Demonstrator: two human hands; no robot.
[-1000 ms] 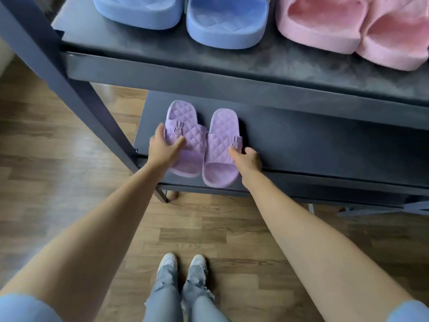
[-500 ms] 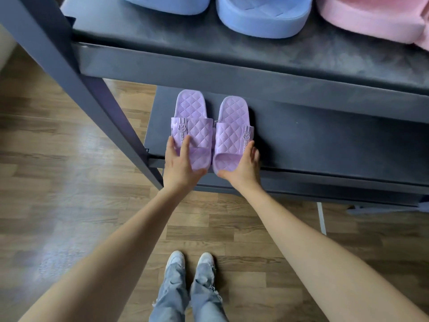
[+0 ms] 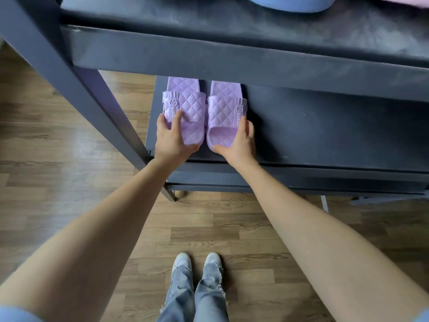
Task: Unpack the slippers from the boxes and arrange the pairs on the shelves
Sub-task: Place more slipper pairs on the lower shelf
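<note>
A pair of purple quilted slippers lies side by side on the lower dark shelf (image 3: 325, 135), near its left end. The left slipper (image 3: 188, 105) has my left hand (image 3: 173, 140) cupped over its near end, fingers on the strap. The right slipper (image 3: 224, 110) has my right hand (image 3: 239, 142) wrapped around its near end, thumb under the toe edge. The far ends of both slippers are hidden under the upper shelf (image 3: 232, 56).
A blue slipper (image 3: 290, 3) sits on the upper shelf at the top edge of view. A slanted dark frame post (image 3: 76, 89) stands just left of my left hand. Wooden floor (image 3: 58, 159) lies below, with my feet (image 3: 197, 263) close to the rack.
The slippers went from angled and overhanging the shelf edge to straight, parallel and further in. My hands shifted from their sides to their near ends. The view dropped lower.
</note>
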